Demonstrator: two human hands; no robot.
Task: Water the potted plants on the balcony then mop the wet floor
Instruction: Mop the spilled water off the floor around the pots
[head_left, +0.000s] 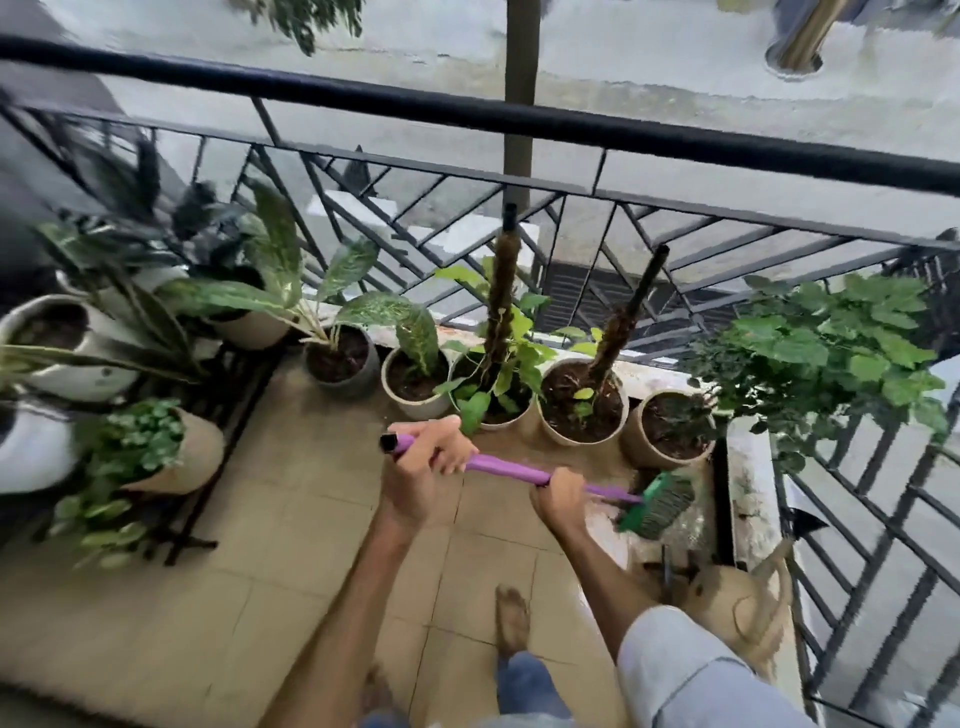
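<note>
Balcony w/ tan floor tiles (291, 519), black metal railing (467, 111) across the top & down the right side, street below blurred. Row of potted plants (582, 402) lines the far edge by the railing; more pots on a dark rack (218, 415) at left, partly cut off by the frame edge & smeared by motion blur. Leafy bush (831, 343) at right hides most of its own pot area. Left hand (423, 462) is wrapped tight around the upper end of the purple handle (506, 470), fingers fully closed, just below the black end cap (388, 443). Right hand (558, 499) is closed round the same handle lower down; its palm covers that stretch of the shaft. Handle's long axis runs from upper left to lower right, slightly downward, head end pointing right toward the corner. Green brush head (657, 504) sits at floor level near the rightmost round pot, bristles blurred; can't tell if they touch the tiles. Floor around the head looks wet & shiny, w/ dark soil-like specks. Tan bag-like item (737, 603) at lower right is blurred, hard to ID; small dark tools just beside it unclear. Bare foot (511, 618) on the tiles b/w the forearms; second foot at lower left barely readable. Pale sleeve (691, 670) covers the right upper arm, cut off at bottom.
</note>
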